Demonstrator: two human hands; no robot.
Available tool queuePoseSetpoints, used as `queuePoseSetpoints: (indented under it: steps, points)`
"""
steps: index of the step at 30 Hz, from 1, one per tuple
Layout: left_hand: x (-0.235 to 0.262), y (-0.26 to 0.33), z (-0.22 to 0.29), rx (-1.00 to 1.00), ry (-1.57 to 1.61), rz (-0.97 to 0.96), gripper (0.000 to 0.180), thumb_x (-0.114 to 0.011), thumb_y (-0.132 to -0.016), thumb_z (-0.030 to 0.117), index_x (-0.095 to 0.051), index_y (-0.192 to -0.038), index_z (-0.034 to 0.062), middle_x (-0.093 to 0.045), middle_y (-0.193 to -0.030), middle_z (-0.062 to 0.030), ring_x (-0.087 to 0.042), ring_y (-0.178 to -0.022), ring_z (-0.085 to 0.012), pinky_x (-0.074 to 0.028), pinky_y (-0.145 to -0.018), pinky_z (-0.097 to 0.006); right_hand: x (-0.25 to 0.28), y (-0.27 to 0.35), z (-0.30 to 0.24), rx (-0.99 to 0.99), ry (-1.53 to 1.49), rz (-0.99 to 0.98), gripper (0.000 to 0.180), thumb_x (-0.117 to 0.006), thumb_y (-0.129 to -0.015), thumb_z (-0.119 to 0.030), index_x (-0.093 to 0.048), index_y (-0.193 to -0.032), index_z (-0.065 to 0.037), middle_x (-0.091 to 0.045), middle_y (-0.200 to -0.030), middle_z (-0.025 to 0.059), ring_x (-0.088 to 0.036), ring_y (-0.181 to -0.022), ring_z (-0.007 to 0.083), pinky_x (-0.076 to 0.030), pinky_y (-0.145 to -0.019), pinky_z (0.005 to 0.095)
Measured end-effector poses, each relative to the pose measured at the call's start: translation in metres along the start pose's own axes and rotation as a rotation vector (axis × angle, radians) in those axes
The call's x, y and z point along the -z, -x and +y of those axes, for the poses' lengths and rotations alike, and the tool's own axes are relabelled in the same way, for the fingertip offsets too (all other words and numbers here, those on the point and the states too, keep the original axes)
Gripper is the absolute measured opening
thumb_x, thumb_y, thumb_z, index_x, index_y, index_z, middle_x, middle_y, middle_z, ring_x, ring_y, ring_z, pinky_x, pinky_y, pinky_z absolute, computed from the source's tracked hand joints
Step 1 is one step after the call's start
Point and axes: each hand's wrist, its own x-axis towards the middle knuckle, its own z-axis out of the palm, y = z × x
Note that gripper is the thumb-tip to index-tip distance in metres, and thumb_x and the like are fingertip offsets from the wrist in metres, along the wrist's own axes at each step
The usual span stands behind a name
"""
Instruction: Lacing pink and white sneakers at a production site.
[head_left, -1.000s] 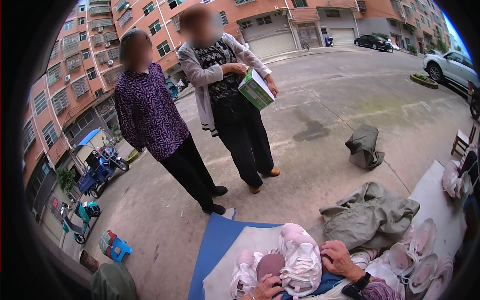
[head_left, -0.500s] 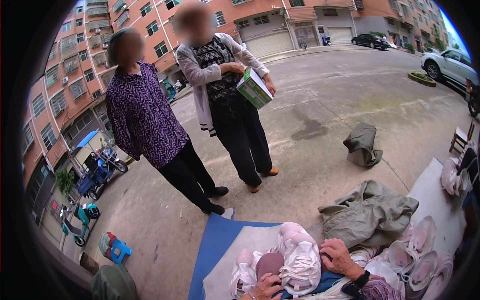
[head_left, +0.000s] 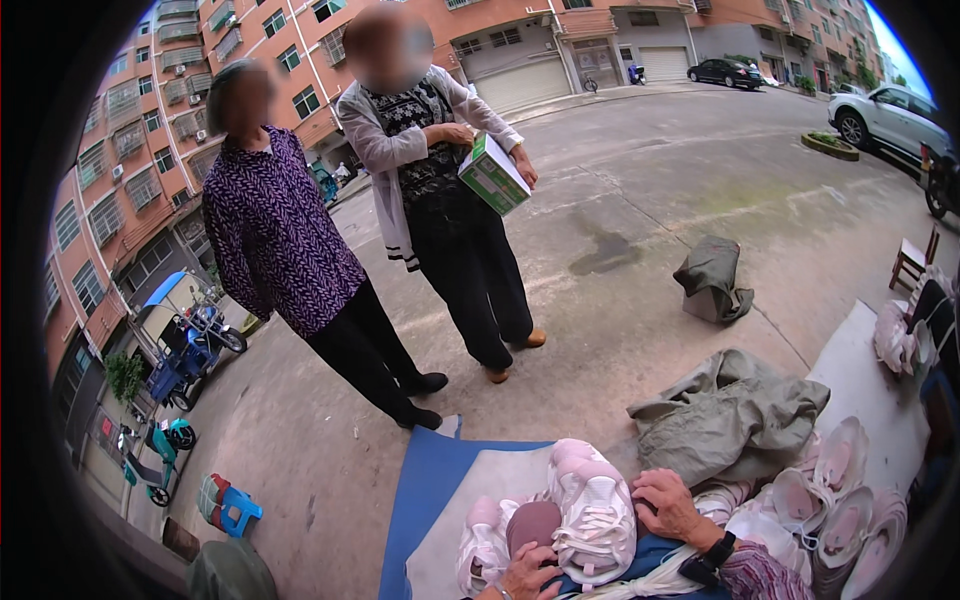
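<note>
White-and-pink sneaker uppers (head_left: pixel 594 520) stand stacked at the lower middle, laces up. Smaller pale uppers (head_left: pixel 480 545) lie to their left, with a rounded mauve piece (head_left: pixel 532 527) between. At the lower edge my left hand (head_left: pixel 530 574) rests by the mauve piece, fingers apart and slightly bent, holding nothing I can see. My right hand (head_left: pixel 672 506), a black watch on its wrist, lies against the right side of the stack with fingers spread and bent. Under it are blue cloth (head_left: pixel 645 562) and pale cords (head_left: pixel 650 582).
An olive cloth (head_left: pixel 730 415) lies beyond my right hand, and more pale shoe pieces (head_left: pixel 840 535) to its right. Two people stand ahead; one holds a green-and-white box (head_left: pixel 495 175). A covered block (head_left: pixel 715 280), blue stool (head_left: pixel 240 510) and small chair (head_left: pixel 915 260) stand on the concrete.
My view has shifted slightly, so the scene sits a little further left. Both hands stay by the uppers, with little visible movement.
</note>
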Motion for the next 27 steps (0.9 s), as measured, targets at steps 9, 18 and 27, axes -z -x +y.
queuePoseSetpoints:
  steps: [9,18,27]
  points:
    - [0.002,0.0,0.002,0.019,0.0,0.013,0.026,-0.073,-0.074,0.018,-0.066,-0.098,0.0083,-0.055,-0.108,-0.012,-0.053,-0.11,-0.0305,-0.036,-0.108,-0.054,-0.002,0.001,0.001,-0.005,0.02,-0.011,0.02,-0.071,-0.074,-0.012,-0.067,-0.093,-0.008,-0.066,-0.106,0.0074,-0.061,-0.111,0.0287,-0.042,-0.102,0.0467]
    - [0.0,0.01,-0.009,0.006,-0.037,-0.084,0.023,-0.074,-0.076,0.026,-0.072,-0.094,0.0124,-0.055,-0.114,-0.0108,-0.051,-0.117,-0.0239,-0.031,-0.111,-0.047,-0.005,0.003,0.003,-0.01,0.007,-0.025,0.02,-0.071,-0.074,-0.012,-0.067,-0.093,-0.008,-0.066,-0.106,0.0077,-0.061,-0.112,0.0292,-0.041,-0.103,0.0464]
    - [-0.005,0.002,-0.005,-0.013,0.022,0.027,0.027,-0.073,-0.074,0.017,-0.065,-0.099,0.0084,-0.054,-0.112,-0.0136,-0.054,-0.108,-0.0335,-0.037,-0.106,-0.055,-0.006,0.002,0.006,0.006,0.013,-0.008,0.02,-0.073,-0.073,-0.011,-0.068,-0.092,-0.009,-0.066,-0.107,0.0074,-0.061,-0.111,0.0285,-0.042,-0.101,0.0458]
